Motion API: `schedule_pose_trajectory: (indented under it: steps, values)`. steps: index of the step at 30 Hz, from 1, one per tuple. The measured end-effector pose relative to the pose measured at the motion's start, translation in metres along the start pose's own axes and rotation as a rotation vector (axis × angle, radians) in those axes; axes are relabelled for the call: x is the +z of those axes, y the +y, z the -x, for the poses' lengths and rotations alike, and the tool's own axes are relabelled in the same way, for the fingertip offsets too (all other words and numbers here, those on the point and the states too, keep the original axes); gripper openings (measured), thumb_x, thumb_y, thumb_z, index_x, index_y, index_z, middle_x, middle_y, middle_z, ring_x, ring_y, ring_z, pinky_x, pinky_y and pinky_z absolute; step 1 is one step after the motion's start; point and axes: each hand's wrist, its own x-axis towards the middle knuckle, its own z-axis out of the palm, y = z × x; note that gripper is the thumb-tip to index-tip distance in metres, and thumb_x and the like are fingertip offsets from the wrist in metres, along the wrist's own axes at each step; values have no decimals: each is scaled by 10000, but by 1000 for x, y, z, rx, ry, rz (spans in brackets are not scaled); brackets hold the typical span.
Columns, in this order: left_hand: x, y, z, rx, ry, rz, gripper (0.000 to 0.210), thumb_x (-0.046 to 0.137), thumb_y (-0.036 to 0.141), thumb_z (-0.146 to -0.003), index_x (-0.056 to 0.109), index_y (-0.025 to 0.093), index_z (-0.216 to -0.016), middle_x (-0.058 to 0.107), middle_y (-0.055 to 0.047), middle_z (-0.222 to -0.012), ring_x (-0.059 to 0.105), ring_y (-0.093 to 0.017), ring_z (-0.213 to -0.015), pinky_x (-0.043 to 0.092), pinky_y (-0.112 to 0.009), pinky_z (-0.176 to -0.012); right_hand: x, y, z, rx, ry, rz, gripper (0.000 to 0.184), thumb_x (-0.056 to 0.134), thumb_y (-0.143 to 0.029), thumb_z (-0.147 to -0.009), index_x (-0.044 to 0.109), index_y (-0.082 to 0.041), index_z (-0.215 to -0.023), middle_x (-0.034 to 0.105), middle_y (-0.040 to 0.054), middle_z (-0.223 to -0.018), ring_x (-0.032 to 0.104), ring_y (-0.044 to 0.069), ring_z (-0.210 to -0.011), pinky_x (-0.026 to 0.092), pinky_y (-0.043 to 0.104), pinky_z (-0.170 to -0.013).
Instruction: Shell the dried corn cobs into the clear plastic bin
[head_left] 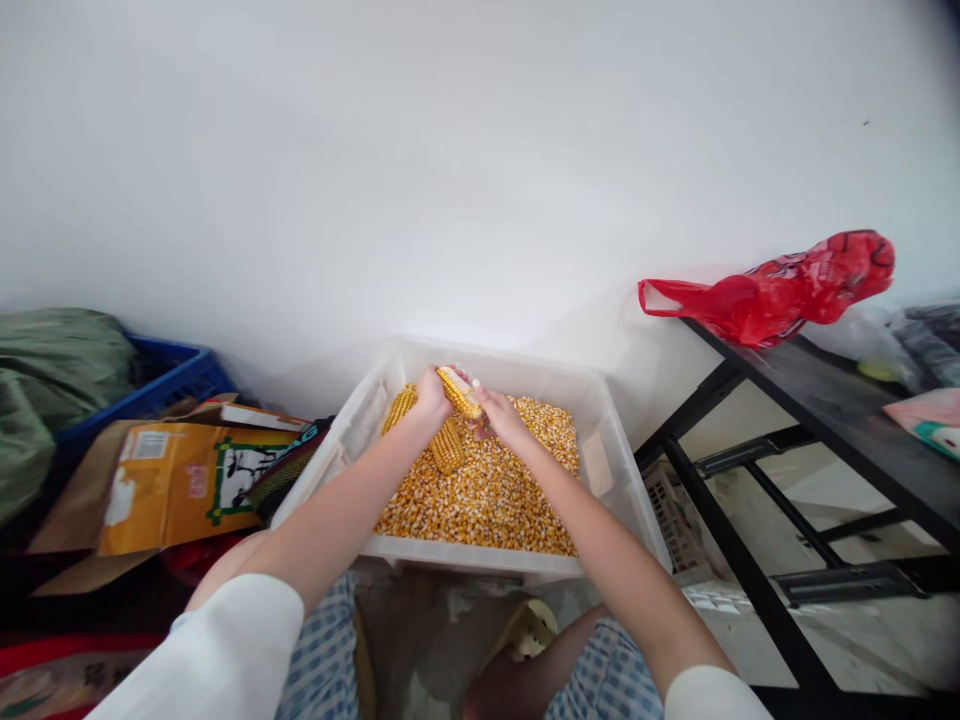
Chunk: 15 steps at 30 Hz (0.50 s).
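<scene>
My left hand (433, 392) is closed around an ear of corn (459, 391), partly stripped so that pale cob shows along its upper side. At the ear's right end, my right hand (498, 415) presses against it with bent fingers; whether it pinches loose kernels I cannot make out. Both hands are above a translucent white plastic bin (465, 552) holding a thick layer of loose corn kernels (487, 495). Two more ears lie on the kernels at the left: a whole ear (448, 447) below my left hand and another ear (401, 405) behind it, partly covered by my left arm.
A black metal-framed table (847, 410) stands at the right with a red plastic bag (795, 290) on it. On the left are an orange cardboard box (176, 485), a blue crate (176, 380) and a green sack (64, 380). The white wall (450, 170) rises behind the bin.
</scene>
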Motion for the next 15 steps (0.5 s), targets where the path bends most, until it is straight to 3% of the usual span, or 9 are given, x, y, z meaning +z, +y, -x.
schedule_pose_trajectory:
  steps: [4, 9, 12, 15]
  values:
    - [-5, 3, -7, 1, -6, 26, 190, 337, 205, -727, 490, 155, -626, 492, -29, -469, 563, -156, -511, 473, -264, -529, 1, 1, 3, -89, -38, 76, 441, 474, -583, -764, 566, -190, -939, 554, -6, -597, 537, 135, -469, 455, 242, -429]
    - [-6, 2, -8, -18, 9, 22, 173, 348, 189, -724, 489, 154, -630, 487, -25, -457, 559, -161, -494, 477, -274, -525, 6, 4, 3, -28, 52, 36, 485, 384, -621, -793, 576, -180, -859, 511, -7, -512, 503, 142, -402, 433, 256, -386]
    - [-3, 0, -3, -25, -33, -2, 179, 345, 200, -729, 495, 148, -647, 493, -24, -458, 535, -148, -454, 472, -270, -510, 5, 3, 1, 27, 124, -36, 554, 302, -641, -809, 592, -173, -872, 571, 32, -606, 534, 158, -459, 454, 280, -420]
    - [2, -1, 4, -20, -49, -9, 182, 357, 224, -735, 501, 144, -657, 500, -23, -469, 532, -142, -447, 466, -259, -500, 1, -2, 2, -21, 98, 11, 510, 372, -625, -790, 608, -194, -926, 616, 41, -772, 578, 165, -630, 481, 267, -519]
